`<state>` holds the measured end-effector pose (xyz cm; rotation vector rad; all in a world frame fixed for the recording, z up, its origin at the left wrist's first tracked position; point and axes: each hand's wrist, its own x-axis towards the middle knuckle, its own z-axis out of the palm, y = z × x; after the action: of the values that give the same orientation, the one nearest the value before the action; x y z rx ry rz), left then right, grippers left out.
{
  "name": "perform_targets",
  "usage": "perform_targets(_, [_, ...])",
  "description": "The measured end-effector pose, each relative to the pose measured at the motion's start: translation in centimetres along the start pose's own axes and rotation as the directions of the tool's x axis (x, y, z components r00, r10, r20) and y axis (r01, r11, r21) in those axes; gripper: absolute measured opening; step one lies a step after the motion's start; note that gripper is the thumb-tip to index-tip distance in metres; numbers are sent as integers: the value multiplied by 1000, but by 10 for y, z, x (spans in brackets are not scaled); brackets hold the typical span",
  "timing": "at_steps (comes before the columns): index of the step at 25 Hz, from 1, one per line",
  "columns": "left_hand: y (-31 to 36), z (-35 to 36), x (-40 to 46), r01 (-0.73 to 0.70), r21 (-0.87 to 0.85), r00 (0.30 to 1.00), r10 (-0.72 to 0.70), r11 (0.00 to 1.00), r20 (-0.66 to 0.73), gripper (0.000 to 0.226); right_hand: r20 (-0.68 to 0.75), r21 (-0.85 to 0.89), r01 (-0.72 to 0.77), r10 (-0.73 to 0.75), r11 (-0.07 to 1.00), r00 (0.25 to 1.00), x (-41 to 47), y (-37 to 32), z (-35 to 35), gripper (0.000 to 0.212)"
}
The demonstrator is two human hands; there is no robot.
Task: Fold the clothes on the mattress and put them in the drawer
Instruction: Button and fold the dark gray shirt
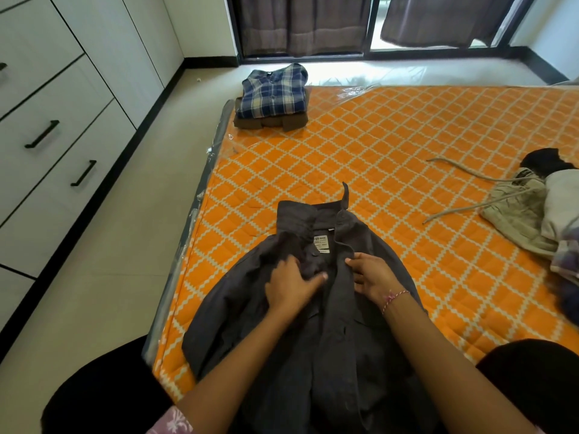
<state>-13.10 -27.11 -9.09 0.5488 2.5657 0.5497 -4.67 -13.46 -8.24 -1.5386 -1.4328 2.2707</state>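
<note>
A grey shirt (329,308) lies front up on the orange mattress (407,151), collar away from the person. The left hand (289,285) rests on its left front panel, fingers (313,278) loosely spread and gripping nothing, while the right hand (372,277) pinches the placket edge. A folded plaid shirt (272,90) tops a brown one (269,120) at the far corner, near the drawers (47,136); unfolded clothes (539,208) sit right.
</note>
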Motion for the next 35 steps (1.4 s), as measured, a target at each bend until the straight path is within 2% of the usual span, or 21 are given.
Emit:
perform_targets(1, [0, 9, -12, -30, 158, 999, 31, 987, -8, 48, -45, -37, 37, -38, 999, 998, 1, 3, 2, 27])
perform_targets(2, [1, 13, -21, -50, 237, 998, 60, 970, -36, 41, -86, -69, 85, -91, 994, 992, 3, 5, 5, 27])
perform_targets(3, [2, 13, -25, -70, 247, 992, 94, 967, -84, 32, -123, -113, 137, -150, 984, 981, 3, 7, 7, 28])
perform_targets(5, [2, 2, -26, -112, 145, 978, 135, 983, -158, 21, -161, -193, 219, -251, 956, 955, 0, 8, 9, 30])
perform_targets(7, [-5, -16, -22, -175, 16, 974, 176, 984, -144, 21, -166, -256, 250, -297, 934, 940, -5, 7, 10, 28])
perform_targets(9, [-17, -37, -19, -250, -36, 968, 251, 968, 30, 27, -145, -249, 269, -310, 931, 940, -8, 7, 10, 25])
perform_targets(10, [-23, -47, -18, -287, -8, 940, 284, 958, 192, 32, -127, -235, 274, -308, 933, 943, -10, 9, 10, 22])
perform_targets(12, [-28, -60, -18, -363, 182, 831, 229, 914, 508, 50, -33, -264, 308, -327, 914, 944, -16, 14, 11, 8])
perform_targets(13, [-30, -62, -18, -380, 264, 790, 163, 886, 591, 61, 37, -351, 353, -363, 868, 931, -17, 18, 11, 21])
perform_targets(14, [-31, -60, -18, -375, 293, 777, 126, 879, 617, 66, 126, -473, 409, -399, 781, 908, -17, 24, 12, 40])
perform_targets(16, [-26, -50, -14, -331, 234, 827, 161, 914, 539, 49, 249, -728, 468, -443, 500, 861, -20, 36, 17, 59])
perform_targets(18, [-19, -38, -3, -304, 188, 925, 242, 934, 294, 31, 274, -853, 447, -498, 269, 823, -19, 44, 25, 53])
perform_targets(19, [-15, -33, 2, -300, 160, 946, 271, 940, 181, 26, 283, -880, 433, -517, 194, 808, -19, 47, 27, 48])
perform_targets(20, [-11, -27, 6, -297, 120, 951, 281, 947, 131, 24, 291, -897, 418, -521, 143, 803, -18, 49, 28, 46])
perform_targets(24, [-5, -10, 15, -212, 41, 968, 204, 976, 146, 22, 307, -939, 345, -418, 16, 855, -14, 49, 27, 48])
perform_targets(26, [-8, -5, 24, -180, -11, 973, 180, 984, 145, 19, 341, -932, 362, -365, -11, 867, -11, 46, 28, 56])
perform_targets(28, [-10, -2, 27, -152, -99, 976, 165, 983, 144, 11, 294, -917, 370, -379, 147, 878, -9, 43, 28, 59])
perform_targets(29, [-11, -1, 28, -133, -153, 980, 153, 979, 128, 7, 262, -896, 381, -421, 229, 868, -10, 41, 27, 52])
perform_targets(30, [-13, -1, 28, -115, -214, 985, 139, 970, 102, 6, 245, -879, 399, -471, 261, 848, -11, 42, 25, 43])
perform_targets(33, [-19, -2, 24, -109, -343, 993, 117, 933, 3, 4, 276, -896, 417, -545, 151, 792, -20, 48, 20, 36])
perform_targets(35, [-19, -2, 22, -135, -333, 991, 134, 933, -27, 7, 242, -927, 357, -545, 116, 803, -24, 48, 21, 29])
